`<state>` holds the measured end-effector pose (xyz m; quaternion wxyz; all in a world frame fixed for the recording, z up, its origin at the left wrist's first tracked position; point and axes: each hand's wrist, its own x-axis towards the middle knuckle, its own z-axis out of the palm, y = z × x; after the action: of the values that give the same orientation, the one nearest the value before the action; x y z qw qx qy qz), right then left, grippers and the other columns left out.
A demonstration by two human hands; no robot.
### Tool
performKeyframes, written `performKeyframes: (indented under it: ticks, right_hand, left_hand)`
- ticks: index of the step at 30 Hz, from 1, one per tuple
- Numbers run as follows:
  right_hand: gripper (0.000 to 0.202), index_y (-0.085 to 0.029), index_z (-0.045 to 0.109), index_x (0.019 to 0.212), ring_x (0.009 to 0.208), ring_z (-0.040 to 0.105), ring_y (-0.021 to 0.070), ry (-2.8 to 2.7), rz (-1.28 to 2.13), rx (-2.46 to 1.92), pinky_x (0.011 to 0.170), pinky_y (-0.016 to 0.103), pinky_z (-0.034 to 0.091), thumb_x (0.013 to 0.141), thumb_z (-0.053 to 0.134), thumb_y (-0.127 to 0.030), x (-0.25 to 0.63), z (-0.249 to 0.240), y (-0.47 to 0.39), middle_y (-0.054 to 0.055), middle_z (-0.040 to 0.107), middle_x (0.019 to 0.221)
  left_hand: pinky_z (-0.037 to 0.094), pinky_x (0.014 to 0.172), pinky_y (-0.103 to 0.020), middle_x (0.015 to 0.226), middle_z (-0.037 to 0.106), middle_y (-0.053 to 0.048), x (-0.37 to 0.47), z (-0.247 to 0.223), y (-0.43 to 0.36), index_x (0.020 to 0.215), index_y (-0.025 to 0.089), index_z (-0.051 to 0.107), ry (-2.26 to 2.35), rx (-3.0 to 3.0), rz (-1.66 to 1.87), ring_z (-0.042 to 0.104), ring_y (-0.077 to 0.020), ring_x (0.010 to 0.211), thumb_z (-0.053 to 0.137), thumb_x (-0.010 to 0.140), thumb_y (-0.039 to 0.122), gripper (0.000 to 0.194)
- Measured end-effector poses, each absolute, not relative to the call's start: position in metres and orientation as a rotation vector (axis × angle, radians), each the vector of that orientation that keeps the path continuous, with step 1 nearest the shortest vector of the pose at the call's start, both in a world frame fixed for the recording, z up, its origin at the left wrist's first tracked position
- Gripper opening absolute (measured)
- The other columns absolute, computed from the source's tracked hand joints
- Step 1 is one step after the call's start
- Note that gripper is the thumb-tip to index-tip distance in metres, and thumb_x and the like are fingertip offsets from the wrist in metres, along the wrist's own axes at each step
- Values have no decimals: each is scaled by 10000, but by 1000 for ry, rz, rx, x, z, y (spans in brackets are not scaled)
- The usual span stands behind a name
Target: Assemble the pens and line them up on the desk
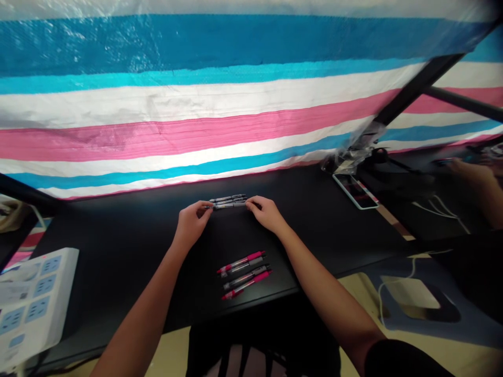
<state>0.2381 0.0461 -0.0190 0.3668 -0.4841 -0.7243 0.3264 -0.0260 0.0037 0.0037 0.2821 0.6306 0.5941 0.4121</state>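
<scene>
Several dark and clear pens (228, 201) lie side by side, pointing left and right, on the black table (129, 246). At their left ends, my left hand (194, 220) is closed, its thumb and finger pinching the end of the nearest pen. My right hand (265, 210) pinches the right end of that same pen with thumb and finger. Closer to the front edge, a second group holds a pink pen (247, 261), a grey pen (245, 266), a black pen (246, 277) and another pink pen (247, 285), all slightly tilted. Neither hand touches this group.
A white power strip (51, 298) is at the lower left. A white-edged phone (356, 191) lies to the right, beside crumpled clear plastic (353, 154). Another person's hand (473, 175) shows at the far right. Striped sheeting (196, 120) hangs behind the table.
</scene>
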Motion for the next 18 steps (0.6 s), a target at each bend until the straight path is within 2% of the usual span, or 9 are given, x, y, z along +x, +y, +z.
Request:
performKeyframes:
  ticks: [3, 7, 18]
  right_hand:
    - [187, -198, 742, 974, 892, 686, 238, -1878, 830, -1245, 871, 373, 506, 917, 597, -303, 238, -21, 46, 86, 759, 955]
    - [178, -195, 726, 1004, 744, 625, 203, -1877, 804, -1283, 754, 347, 512, 881, 661, -307, 238, -26, 46, 46, 690, 834]
    - [120, -187, 709, 968, 810, 602, 197, -1835, 659, -1363, 816, 361, 528, 854, 682, -214, 232, -41, 50, 68, 624, 970]
  left_hand:
    - [463, 684, -295, 719, 679, -26, -25, 0, 4, 883, 224, 810, 1569, 1729, 1173, 586, -184, 646, 748, 818, 222, 90]
    - [436, 659, -280, 797, 611, -19, -19, -4, 3, 847, 236, 816, 1499, 1634, 1304, 462, -151, 601, 809, 756, 193, 100]
    - [428, 723, -294, 836, 587, -28, -17, -16, 6, 916, 214, 772, 1634, 1895, 1115, 520, -177, 682, 698, 844, 149, 122]
